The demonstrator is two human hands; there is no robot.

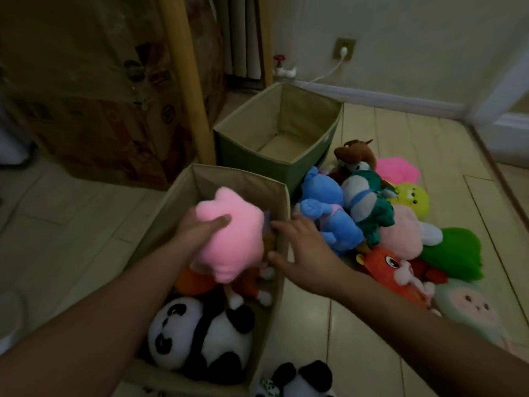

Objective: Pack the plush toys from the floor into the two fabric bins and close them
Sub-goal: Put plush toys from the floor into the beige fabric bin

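The left hand (pixel 197 227) has its grip closed around a pink plush (pixel 232 233), a soft, rounded toy with small ears, held over the near bin (pixel 183 190). That bin is beige fabric, open at the top, and already holds a panda (pixel 197 339) at its near end and an orange toy (pixel 189 282) under the pink one. The right hand (pixel 303 247) lies open, fingers spread, at the bin's right rim, holding nothing; its fingertips touch or nearly touch the pink plush.

The far bin (pixel 257 156) is green outside and beige inside, open, with a bare bottom. It stands just behind the near bin, near a wooden post (pixel 186 81).

To the right of both bins a heap of toys lies on the floor (pixel 372 339). A blue plush (pixel 326 213) sits just beside the right hand. Next to it are a white and teal toy (pixel 366 202), a brown one (pixel 355 153), a bright pink one (pixel 398 167), a yellow one (pixel 412 199), a pale pink one (pixel 403 236), a green one (pixel 455 253), an orange-red one (pixel 392 270) and a pale green one with a face (pixel 472 310). A second panda (pixel 303 379) lies on the floor at the near bin's front corner.

The floor is pale boards. Cardboard boxes (pixel 94 110) stand at left in shadow. On the light wall (pixel 415 38) a socket (pixel 343 50) holds a white plug, with a red valve (pixel 279 60) low beside it. The room is dim.
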